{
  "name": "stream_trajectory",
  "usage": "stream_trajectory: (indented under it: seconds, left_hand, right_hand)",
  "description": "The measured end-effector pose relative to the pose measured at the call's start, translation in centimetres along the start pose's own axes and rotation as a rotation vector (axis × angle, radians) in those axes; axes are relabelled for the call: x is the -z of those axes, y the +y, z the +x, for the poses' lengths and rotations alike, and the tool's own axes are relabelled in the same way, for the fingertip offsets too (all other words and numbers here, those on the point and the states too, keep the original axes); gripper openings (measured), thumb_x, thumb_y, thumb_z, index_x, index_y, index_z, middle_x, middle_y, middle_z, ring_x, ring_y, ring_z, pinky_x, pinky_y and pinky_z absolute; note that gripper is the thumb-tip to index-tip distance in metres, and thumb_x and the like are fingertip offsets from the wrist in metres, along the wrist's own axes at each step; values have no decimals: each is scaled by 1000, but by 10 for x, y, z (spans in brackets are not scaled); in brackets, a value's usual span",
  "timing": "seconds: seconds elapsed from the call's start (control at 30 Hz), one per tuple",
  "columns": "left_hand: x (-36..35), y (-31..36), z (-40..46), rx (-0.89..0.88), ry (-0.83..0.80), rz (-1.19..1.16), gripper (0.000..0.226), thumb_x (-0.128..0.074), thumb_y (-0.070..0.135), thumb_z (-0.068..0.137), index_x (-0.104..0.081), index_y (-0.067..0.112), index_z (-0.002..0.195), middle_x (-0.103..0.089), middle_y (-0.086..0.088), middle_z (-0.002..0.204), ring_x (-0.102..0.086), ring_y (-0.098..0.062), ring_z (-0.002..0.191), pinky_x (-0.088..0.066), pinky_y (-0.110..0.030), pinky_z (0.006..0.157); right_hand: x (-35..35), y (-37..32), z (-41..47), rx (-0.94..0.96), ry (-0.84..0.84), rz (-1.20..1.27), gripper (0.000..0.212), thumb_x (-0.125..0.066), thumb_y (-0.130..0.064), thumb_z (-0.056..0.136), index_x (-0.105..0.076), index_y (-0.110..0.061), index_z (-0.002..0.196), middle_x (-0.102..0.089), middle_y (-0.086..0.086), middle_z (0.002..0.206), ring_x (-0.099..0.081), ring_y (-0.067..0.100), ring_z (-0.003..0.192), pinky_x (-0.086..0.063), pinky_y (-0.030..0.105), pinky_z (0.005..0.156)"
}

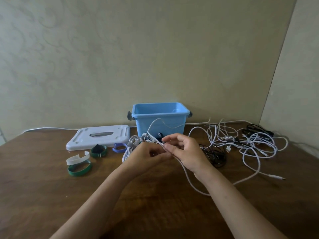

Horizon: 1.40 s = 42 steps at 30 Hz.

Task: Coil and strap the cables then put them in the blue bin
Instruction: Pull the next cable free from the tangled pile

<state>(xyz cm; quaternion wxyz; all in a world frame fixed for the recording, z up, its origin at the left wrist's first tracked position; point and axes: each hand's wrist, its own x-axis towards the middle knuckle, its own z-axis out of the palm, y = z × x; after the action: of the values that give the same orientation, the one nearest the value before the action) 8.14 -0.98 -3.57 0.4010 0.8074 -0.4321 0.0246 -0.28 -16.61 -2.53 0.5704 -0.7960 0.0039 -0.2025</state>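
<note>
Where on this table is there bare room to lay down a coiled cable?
Bare wood runs along the near edge of the table, in front of the green strap. It is crowded right of the blue bin, where loose cables sprawl.
</note>
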Motion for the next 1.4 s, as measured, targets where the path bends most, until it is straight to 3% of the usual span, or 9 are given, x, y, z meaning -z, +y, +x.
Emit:
stream_trajectory:
  seconds: [0.27,0.47,0.6,0.73,0.83,0.93,1.1,1.2,1.4]
  left_hand:
    - [16,1,-3,210,210,-402,17,-65,21,95,-73,9,85,-70,-6,73,-63,-19,68,-51,-35,71]
    - [48,-10,-2,340,639,-806,19,-52,13,101,-61,7,86,-62,-2,63,-57,-15,53,-50,-33,56]
    - [62,-22,-4,407,763,-825,16,-54,14,100,-64,6,91,-57,-5,64,-54,-16,52,-49,-29,51]
    - [61,-28,-3,473,794,-709,18,-58,16,99,-59,7,115,-65,-9,84,-57,-17,59,-49,-22,48]
    - [54,-29,-3,467,742,-284,36,-64,21,95,-51,21,128,-55,-9,122,-60,-19,97,-54,-32,79]
    - [46,-18,-4,223,649,226,26,-65,28,93,-65,23,118,-43,-3,132,-40,-20,124,-33,-35,105]
    - [42,10,-4,37,192,196,48,-47,61,92,-74,21,91,-69,9,87,-62,-4,78,-55,-32,73]
    - [32,16,-8,46,-134,241,60,-45,79,72,-74,31,94,-68,17,83,-63,3,77,-51,-15,69]
    - [18,3,0,-6,-63,234,28,-60,33,98,-60,34,69,-60,10,65,-56,-1,62,-42,-15,62]
  right_hand:
    - [8,-2,3,39,-185,86,23,-63,-23,100,-69,-24,122,-75,-9,115,-67,4,112,-53,25,96]
    - [15,3,1,-40,-325,-286,53,-70,-69,73,-71,-35,114,-67,-12,97,-61,3,88,-45,23,77]
    - [14,3,2,-39,-388,-728,54,-74,-72,71,-70,-42,115,-56,-17,104,-55,5,101,-49,31,84]
    - [17,4,5,21,-315,-870,24,-72,-56,86,-75,-37,101,-53,-19,90,-55,7,94,-45,31,80]
    - [12,5,4,64,-223,-693,15,-72,-46,89,-77,-34,98,-65,-19,91,-60,2,88,-47,29,78]
    - [4,4,3,136,-186,-660,18,-74,-45,88,-78,-33,102,-64,-20,95,-60,3,94,-47,27,83]
    - [7,7,3,263,-20,-678,27,-72,-55,83,-77,-31,96,-63,-15,87,-57,2,84,-41,18,71]
    - [11,6,3,297,94,-675,28,-72,-56,83,-73,-28,82,-60,-18,73,-55,-1,70,-32,14,59]
    - [15,2,3,252,117,-712,33,-68,-61,83,-71,-28,79,-64,-14,68,-58,1,65,-32,13,54]
